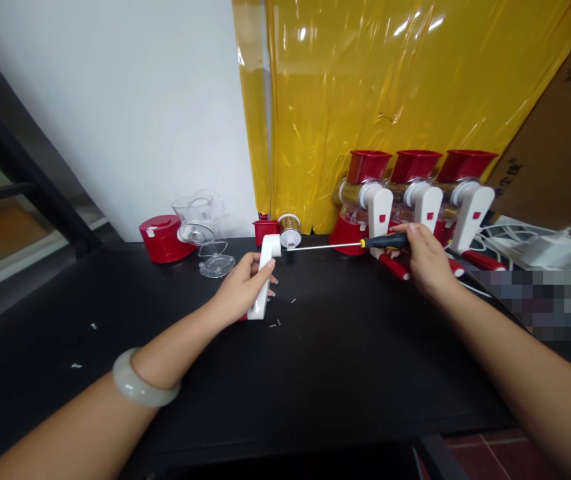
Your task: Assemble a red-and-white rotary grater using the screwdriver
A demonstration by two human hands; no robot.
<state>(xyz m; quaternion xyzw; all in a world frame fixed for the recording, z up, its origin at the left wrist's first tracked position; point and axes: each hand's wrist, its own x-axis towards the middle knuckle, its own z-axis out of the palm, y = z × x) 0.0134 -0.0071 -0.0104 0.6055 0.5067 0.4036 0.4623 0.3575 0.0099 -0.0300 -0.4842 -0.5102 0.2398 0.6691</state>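
My left hand [238, 290] is closed round a white plastic crank handle [264, 280], holding it upright on the black table [345, 353]. A pale bangle sits on that wrist. My right hand [425, 257] grips the black and yellow handle of a screwdriver [360, 244]. Its long metal shaft lies level and points left, with the tip at the top end of the white handle. A small metal grater drum [290, 231] stands just behind the handle's top.
Three assembled red and white rotary graters [415, 193] line the back right in front of yellow plastic sheeting. A red base [163, 238], clear plastic parts [203, 223] and a small red piece [264, 230] sit at the back left. Tiny screws [278, 322] lie scattered near my left hand.
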